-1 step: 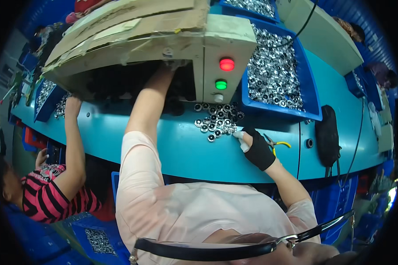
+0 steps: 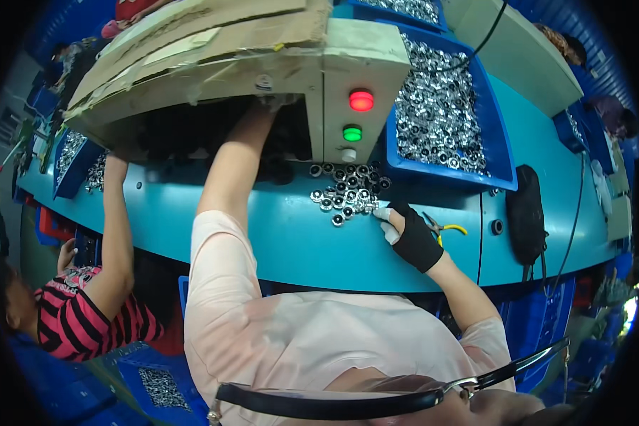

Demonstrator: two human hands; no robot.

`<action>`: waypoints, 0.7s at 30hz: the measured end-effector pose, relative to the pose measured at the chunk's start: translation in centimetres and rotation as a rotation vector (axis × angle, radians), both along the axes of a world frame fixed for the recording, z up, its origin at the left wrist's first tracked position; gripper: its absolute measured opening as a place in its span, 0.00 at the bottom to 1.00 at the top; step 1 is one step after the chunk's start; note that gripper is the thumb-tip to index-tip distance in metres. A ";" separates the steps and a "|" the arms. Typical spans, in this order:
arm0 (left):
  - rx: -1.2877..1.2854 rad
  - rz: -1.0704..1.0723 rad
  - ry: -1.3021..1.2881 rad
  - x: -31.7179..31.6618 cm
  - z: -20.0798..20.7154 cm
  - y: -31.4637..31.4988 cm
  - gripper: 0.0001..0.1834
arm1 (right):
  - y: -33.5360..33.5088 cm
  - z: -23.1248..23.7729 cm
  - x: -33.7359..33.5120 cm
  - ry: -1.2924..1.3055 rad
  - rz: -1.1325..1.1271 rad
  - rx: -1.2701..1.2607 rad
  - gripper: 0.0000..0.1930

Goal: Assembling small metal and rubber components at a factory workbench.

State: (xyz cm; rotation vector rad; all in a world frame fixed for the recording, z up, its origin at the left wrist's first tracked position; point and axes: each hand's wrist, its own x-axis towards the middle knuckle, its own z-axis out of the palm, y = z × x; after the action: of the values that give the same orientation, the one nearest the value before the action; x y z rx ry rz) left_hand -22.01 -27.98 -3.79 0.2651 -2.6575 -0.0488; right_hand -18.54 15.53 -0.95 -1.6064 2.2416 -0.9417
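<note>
My left arm reaches into the dark opening of a cream-coloured machine patched with cardboard. Only part of my left hand shows at the opening's upper edge, and its fingers are hidden. On the turquoise table, my right hand wears a black fingerless glove with white coverings on the fingertips. Its thumb and finger are drawn together at the edge of a loose pile of small, round, shiny metal parts with dark centres. Whatever the fingertips may hold is too small to make out. Yellow-handled pliers lie just beyond that hand.
A large blue bin full of similar metal parts stands right of the machine. The machine carries a red light and a green light. A black pouch and a dark ring lie farther right. A co-worker in stripes sits at left.
</note>
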 end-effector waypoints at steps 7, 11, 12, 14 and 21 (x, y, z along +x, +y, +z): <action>-0.139 -0.008 -0.213 7.0 3.2 5.0 0.26 | -0.1 0.3 -1.0 -0.070 0.045 -0.013 0.15; -0.120 -0.025 -0.168 16.9 3.4 12.4 0.35 | 0.1 -0.2 -1.2 -0.041 0.107 -0.076 0.18; -0.141 -0.001 -0.152 18.0 2.9 12.1 0.33 | 0.0 -0.4 -1.4 -0.001 0.100 -0.088 0.18; -0.163 0.058 -0.145 19.6 1.0 10.6 0.32 | 0.3 -0.5 -1.2 0.029 0.078 -0.104 0.19; -0.013 0.275 0.067 14.7 -0.1 0.5 0.27 | -0.3 -0.2 -0.7 0.053 0.068 -0.092 0.16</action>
State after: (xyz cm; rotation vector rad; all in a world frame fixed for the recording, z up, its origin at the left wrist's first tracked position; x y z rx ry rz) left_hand -7.32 -27.50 -3.91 0.6100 -2.5304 0.0465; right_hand -19.25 15.20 -1.20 -1.7552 2.1919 -1.0090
